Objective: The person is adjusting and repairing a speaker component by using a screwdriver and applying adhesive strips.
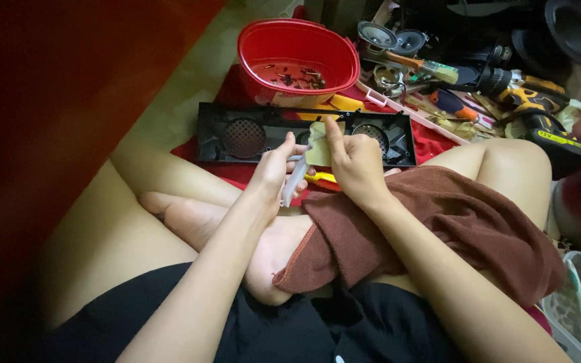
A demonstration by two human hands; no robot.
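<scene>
My left hand (272, 169) is closed around a grey syringe (295, 180); my right hand (354, 161) fingers pinch a yellowish pad (319, 151). Both hover above my lap, just before the black panel (250, 138) and red tub (297, 57).

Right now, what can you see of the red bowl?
The red bowl looks like glossy plastic, oval, deep-walled, upright and open. Small dark bits, possibly screws, lie scattered on its bottom. It sits on a red cloth just behind the long black speaker panel, with loose speaker drivers to its right. Neither hand touches it.
</scene>
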